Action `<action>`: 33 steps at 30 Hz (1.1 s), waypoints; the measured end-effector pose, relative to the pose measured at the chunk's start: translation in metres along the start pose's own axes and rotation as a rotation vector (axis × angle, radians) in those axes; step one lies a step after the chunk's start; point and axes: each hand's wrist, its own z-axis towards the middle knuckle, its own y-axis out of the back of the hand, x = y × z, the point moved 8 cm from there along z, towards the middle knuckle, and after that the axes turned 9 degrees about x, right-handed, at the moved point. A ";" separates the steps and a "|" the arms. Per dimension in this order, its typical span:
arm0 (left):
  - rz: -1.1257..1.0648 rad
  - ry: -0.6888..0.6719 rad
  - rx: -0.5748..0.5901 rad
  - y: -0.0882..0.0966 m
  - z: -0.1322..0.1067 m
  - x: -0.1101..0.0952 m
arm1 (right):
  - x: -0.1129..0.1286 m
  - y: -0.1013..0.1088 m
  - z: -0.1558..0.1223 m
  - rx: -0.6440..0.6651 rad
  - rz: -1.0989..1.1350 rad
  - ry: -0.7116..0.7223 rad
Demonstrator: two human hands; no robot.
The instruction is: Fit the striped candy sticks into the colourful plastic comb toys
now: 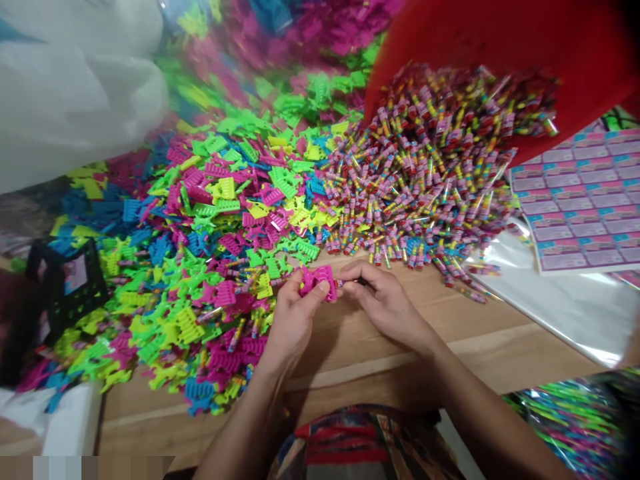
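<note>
Over a wooden worktop (400, 333), the person's two bare hands meet just in front of a great spill of plastic. The left hand (295, 320) pinches a pink plastic comb-shaped piece (318, 281) between thumb and fingers, its fingers closed narrow around it. The right hand (385, 300) comes in from the other side, with its fingertips (350, 272) curled close and tight on a small striped tube (340, 283) that pokes out of the pink piece's end; the grip itself is partly hidden by the fingers.

Right behind the hands, a heap of comb-shaped pieces (200, 253) in pink, lime, yellow and blue spreads toward the worktop's left side. It runs into a denser heap of wrapped striped tubes (425, 173), which spills from a red plastic bin (500, 67) at the far right, and a few tubes lie among the combs.

Toward the right edge, a sheet of printed labels (580, 200) lies on clear plastic film (550, 307). A black plastic crate (65, 287) sits beside the heap on the left — and a white sack (65, 80) bulges in at the far left corner.
</note>
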 end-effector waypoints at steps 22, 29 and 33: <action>0.450 -0.195 -0.232 0.009 -0.017 -0.001 | 0.012 -0.018 -0.003 -0.059 -0.319 0.033; 0.282 -0.093 -0.075 0.011 -0.008 -0.005 | 0.003 -0.008 0.000 -0.067 -0.103 0.115; 0.113 -0.075 -0.021 0.009 -0.007 -0.003 | 0.003 -0.004 0.000 -0.060 0.006 0.090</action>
